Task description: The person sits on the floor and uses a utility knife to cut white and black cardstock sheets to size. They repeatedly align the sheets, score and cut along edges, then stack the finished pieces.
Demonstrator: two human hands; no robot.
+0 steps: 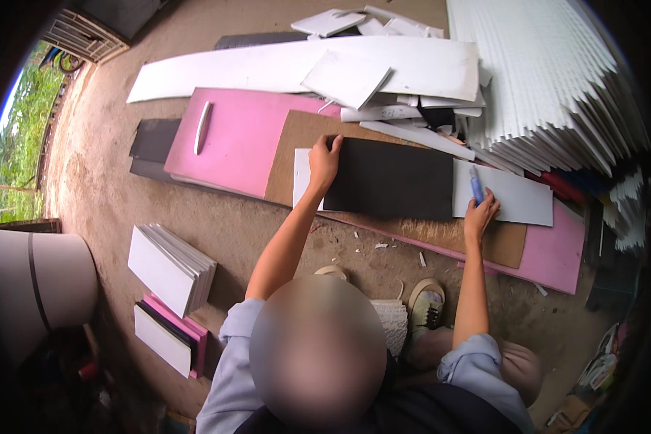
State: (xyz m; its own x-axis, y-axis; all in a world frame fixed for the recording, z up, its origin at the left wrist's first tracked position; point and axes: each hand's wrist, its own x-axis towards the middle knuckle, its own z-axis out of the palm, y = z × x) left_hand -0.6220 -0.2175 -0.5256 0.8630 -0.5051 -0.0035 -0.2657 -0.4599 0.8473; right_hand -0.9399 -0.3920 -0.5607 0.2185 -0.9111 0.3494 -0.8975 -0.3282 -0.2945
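A black foam sheet (390, 177) lies over a longer white sheet (510, 194), whose ends show on both sides. Both rest on a brown board (286, 163), set on a long pink foam board (231, 137). My left hand (325, 165) is closed on the black sheet's far left corner, thumb and fingers at its edge. In my right hand (482, 212) is a blue utility knife (476, 186), its tip pointing away from me over the right end of the white sheet. Whether the blade is out is too small to tell.
A tall stack of white sheets (528, 79) stands at the far right. Beyond the board lie a long white panel (231, 69) and loose offcuts (333, 22). Stacked white pieces (168, 269) sit at left, near a big white roll (61, 278). Scraps litter the floor.
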